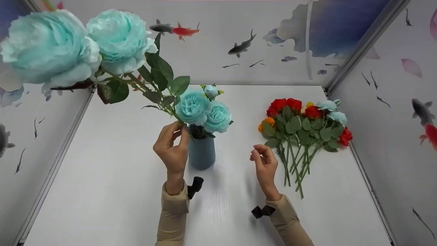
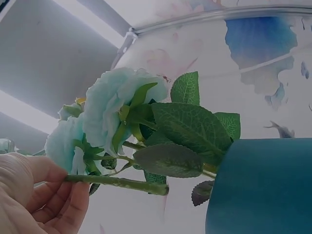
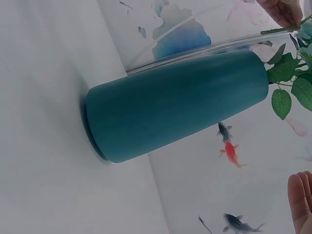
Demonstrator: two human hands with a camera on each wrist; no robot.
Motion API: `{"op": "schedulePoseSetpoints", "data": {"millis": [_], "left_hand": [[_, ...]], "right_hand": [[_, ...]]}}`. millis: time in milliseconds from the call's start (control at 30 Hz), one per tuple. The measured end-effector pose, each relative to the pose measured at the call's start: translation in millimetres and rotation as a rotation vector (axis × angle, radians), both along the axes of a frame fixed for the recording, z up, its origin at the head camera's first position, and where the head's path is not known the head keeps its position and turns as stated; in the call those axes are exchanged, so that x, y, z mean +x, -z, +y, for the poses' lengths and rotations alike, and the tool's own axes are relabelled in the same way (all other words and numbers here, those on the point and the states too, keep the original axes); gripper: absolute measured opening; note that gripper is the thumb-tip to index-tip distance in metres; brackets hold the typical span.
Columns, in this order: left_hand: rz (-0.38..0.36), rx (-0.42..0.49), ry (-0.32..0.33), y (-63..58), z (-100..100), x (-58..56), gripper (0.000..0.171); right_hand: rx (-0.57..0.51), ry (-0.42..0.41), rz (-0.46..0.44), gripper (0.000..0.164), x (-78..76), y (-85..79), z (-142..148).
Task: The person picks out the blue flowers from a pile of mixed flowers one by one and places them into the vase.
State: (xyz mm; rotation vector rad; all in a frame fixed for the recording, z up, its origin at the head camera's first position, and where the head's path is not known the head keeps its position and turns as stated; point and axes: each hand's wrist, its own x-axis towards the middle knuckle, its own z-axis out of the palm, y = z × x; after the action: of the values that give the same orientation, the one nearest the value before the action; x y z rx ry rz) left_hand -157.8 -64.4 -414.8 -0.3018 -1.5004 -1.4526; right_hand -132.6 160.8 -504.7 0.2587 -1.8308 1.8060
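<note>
My left hand (image 1: 174, 150) pinches the lower stem (image 2: 122, 183) of an artificial pale-blue peony spray between thumb and fingertips. Two large blooms (image 1: 117, 39) lean up and left, with green leaves below them. The short cut end points past my fingers, beside the vase mouth in the left wrist view. A tall blue-teal vase (image 1: 202, 153) stands upright just right of this hand, with more pale-blue flowers (image 1: 218, 116) and a small bud (image 1: 211, 91) in it. My right hand (image 1: 266, 165) hovers right of the vase, fingers loosely bent, holding nothing.
On the right of the white table (image 1: 112, 177) lies a bunch of artificial flowers (image 1: 307, 126), red, orange and pale blue, stems toward me. Printed panels with painted fish enclose the back (image 1: 211, 71) and both sides.
</note>
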Motion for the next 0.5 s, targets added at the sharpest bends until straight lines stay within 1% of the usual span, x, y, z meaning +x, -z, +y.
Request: {"op": "schedulePoseSetpoints", "data": {"millis": [233, 367, 500], "left_hand": [[0.02, -0.021, -0.035, -0.3, 0.8, -10.9, 0.019], [0.019, -0.024, -0.041, 1.3, 0.8, -14.4, 0.02], [0.021, -0.024, -0.046, 2.1, 1.1, -17.2, 0.02]], "right_hand": [[0.015, 0.018, -0.006, 0.012, -0.3, 2.3, 5.0], [0.013, 0.043, -0.024, 0.011, -0.4, 1.3, 8.2], [-0.001, 0.05, -0.031, 0.011, -1.3, 1.8, 11.5]]}}
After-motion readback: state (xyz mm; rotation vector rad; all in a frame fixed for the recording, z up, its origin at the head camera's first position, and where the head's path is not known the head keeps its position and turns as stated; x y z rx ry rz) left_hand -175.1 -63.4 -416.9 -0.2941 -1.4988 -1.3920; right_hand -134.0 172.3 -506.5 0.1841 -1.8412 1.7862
